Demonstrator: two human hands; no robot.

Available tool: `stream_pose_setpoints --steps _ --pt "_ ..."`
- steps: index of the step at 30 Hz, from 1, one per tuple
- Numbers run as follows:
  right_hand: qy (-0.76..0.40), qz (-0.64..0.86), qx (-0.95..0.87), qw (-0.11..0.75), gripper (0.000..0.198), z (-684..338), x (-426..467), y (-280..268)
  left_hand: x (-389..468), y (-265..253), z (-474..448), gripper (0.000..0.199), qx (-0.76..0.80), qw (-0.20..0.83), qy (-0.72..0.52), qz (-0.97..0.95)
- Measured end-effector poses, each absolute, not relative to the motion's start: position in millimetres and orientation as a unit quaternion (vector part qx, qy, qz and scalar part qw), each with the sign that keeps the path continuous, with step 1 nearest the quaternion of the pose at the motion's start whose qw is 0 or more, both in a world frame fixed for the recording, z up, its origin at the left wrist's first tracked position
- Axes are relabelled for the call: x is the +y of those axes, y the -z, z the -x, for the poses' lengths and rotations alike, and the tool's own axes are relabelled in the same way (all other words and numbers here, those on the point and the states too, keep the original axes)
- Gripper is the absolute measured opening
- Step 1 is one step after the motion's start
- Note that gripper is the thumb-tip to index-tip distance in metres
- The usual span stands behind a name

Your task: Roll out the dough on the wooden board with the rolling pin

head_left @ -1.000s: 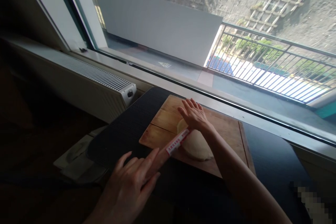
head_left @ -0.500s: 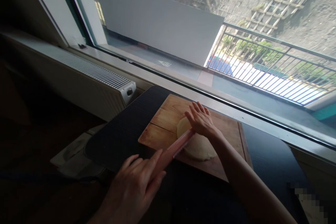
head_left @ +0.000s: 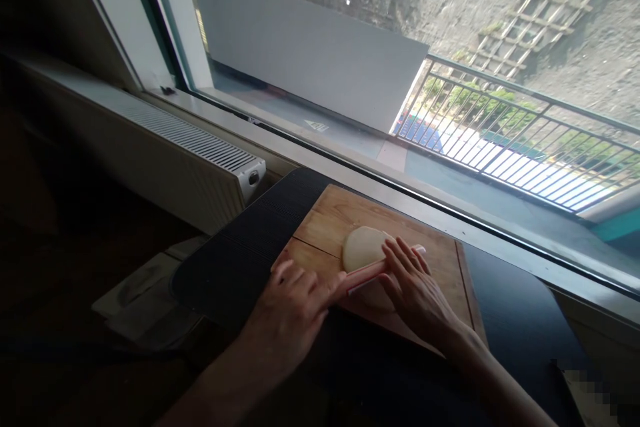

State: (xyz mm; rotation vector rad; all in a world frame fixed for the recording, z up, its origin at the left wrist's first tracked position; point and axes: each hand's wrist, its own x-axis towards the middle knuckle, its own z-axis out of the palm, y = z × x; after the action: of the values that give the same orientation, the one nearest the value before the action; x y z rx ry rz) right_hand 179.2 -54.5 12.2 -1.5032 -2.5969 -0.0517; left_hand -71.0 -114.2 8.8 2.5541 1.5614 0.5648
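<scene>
A pale round of dough [head_left: 364, 247] lies flattened on a wooden cutting board [head_left: 327, 212]. Across its near part runs a slim pinkish rolling pin [head_left: 369, 271]. My left hand [head_left: 295, 297] is closed around the pin's left end, near the board's front left corner. Over the right part of the pin rests my right hand [head_left: 414, 283], fingers stretched out and the thumb on the near side. The pin's light tip shows just past those fingers. Part of the dough is hidden beneath the pin and my right hand.
The board sits on a dark table [head_left: 225, 267] with rounded corners, against a window sill [head_left: 320, 163]. A white radiator [head_left: 200, 167] stands at the left. Below it are pale, dim objects [head_left: 145, 300]. Beyond the glass is a metal railing [head_left: 500, 130].
The rolling pin has swung to a flatter angle across the dough. My right hand has come nearer and lies over its right end. My left hand has moved forward and right.
</scene>
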Motion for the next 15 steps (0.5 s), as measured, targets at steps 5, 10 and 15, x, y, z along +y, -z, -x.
stream_pose_setpoints --steps 5,10,15 --pt "0.017 0.562 -0.825 0.063 0.059 -194.9 -16.2 -7.8 -94.1 -6.2 71.9 0.04 0.55 0.022 -0.208 -0.809" --pt "-0.051 0.598 -0.797 0.06 0.059 -139.9 71.3 -19.3 -87.8 -0.6 83.8 0.039 0.599 -0.014 -0.22 -0.77" --pt "-0.067 0.604 -0.792 0.06 0.064 -130.4 78.0 -23.5 -91.9 4.3 82.0 0.039 0.595 -0.026 -0.224 -0.772"
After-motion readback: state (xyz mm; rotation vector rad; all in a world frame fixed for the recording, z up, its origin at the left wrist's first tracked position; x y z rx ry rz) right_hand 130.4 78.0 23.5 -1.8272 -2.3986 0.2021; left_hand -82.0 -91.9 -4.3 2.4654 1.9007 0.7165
